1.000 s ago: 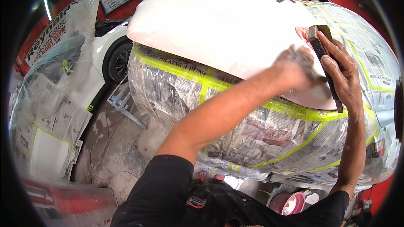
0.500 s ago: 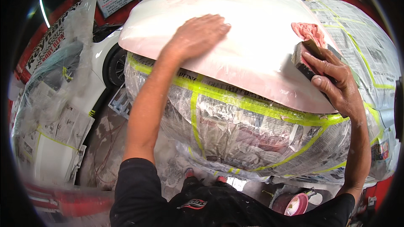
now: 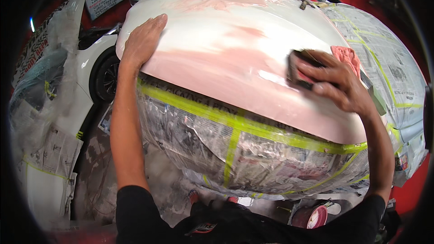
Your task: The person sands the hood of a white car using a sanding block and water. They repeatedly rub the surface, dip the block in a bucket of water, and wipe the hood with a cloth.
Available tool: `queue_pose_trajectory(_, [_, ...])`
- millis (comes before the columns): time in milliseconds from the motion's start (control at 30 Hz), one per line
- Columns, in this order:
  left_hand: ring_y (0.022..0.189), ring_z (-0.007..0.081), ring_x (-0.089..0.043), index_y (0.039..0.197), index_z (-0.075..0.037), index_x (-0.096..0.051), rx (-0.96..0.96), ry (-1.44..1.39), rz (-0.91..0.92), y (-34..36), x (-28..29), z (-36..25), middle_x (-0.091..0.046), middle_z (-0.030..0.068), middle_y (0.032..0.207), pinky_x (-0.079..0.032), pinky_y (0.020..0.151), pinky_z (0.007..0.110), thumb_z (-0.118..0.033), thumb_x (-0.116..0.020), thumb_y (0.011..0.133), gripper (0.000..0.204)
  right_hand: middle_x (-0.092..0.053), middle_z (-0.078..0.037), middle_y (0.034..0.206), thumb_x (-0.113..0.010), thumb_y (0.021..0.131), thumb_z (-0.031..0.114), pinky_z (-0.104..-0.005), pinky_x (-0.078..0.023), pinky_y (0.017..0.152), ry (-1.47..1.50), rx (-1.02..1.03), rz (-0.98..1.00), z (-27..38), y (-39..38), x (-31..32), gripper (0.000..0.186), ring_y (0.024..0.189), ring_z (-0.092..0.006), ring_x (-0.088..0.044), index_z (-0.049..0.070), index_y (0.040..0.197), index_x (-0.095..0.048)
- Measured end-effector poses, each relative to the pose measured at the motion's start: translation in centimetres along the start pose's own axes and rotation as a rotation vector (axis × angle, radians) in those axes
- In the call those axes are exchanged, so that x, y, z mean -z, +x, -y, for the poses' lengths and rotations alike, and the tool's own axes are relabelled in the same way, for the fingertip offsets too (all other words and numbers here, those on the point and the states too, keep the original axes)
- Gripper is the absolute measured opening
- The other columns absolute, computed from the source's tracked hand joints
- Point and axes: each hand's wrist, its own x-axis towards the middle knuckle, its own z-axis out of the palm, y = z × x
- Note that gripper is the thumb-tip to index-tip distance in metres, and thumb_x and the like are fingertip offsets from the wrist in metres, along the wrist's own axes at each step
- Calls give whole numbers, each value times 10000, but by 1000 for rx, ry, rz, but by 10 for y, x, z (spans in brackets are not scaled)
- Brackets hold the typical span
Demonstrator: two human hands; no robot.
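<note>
On the panel (image 3: 226,58), your right hand (image 3: 337,80) grips a block (image 3: 294,65), left hand (image 3: 143,43) lies flat (empty); pink-white patchiness suggests work part-done.

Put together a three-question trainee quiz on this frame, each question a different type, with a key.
1. Multiple choice: what does the right hand hold?
A) a spray gun
B) a dark block
C) a paintbrush

2. True or false: the pink cloth lies nearer the left hand than the right hand.

3. Fill in: below the white-and-pink panel, the newspaper covering carries strips of ____ tape.

Key: 1. B. 2. False; the pink cloth is close by the right hand. 3. Yellow-green.
</note>
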Motion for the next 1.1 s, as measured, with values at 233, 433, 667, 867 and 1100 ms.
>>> queue_pose_trajectory(233, [1378, 373, -521, 1401, -115, -644, -75, 24, -57, 10, -6, -1, -606, 165, 1445, -366, 1172, 468, -587, -331, 1051, 666, -627, -186, 1388, -568, 1017, 522, -453, -528, 977, -4, 82, 13, -38, 202, -57, 518, 1135, -339, -658, 185, 1398, -670])
queue_pose_trajectory(433, [1375, 375, -519, 1396, -148, -654, -52, 69, -107, -1, -3, 11, -608, 164, 1440, -378, 1164, 448, -600, -314, 1043, 666, -615, -218, 1384, -577, 1029, 443, -435, -553, 974, 17, 165, 99, -16, 113, -29, 445, 1168, -342, -663, 232, 1413, -659])
queue_pose_trajectory(667, [1290, 409, -574, 1368, -117, -666, -85, 104, -120, 13, -14, 7, -650, 183, 1370, -403, 1131, 458, -592, -312, 1050, 672, -636, -213, 1347, -570, 1011, 530, -456, -519, 1012, -48, 298, 30, -6, 144, -41, 501, 1164, -367, -654, 227, 1398, -670])
queue_pose_trajectory(867, [1272, 437, -587, 1303, -70, -696, -180, 69, -178, 27, -26, 63, -667, 238, 1318, -397, 1127, 473, -674, -335, 1015, 760, -566, -243, 1444, -576, 1020, 483, -480, -492, 1051, -56, 233, 121, 6, 146, -46, 470, 1235, -415, -615, 257, 1427, -646])
queue_pose_trajectory(1100, [1254, 434, -607, 1314, -87, -697, 14, 76, -131, 14, -17, 18, -678, 226, 1309, -408, 1117, 488, -697, -337, 994, 778, -566, -235, 1447, -569, 992, 569, -523, -502, 1034, -296, 256, 40, 9, 34, -13, 501, 1244, -403, -618, 308, 1410, -658])
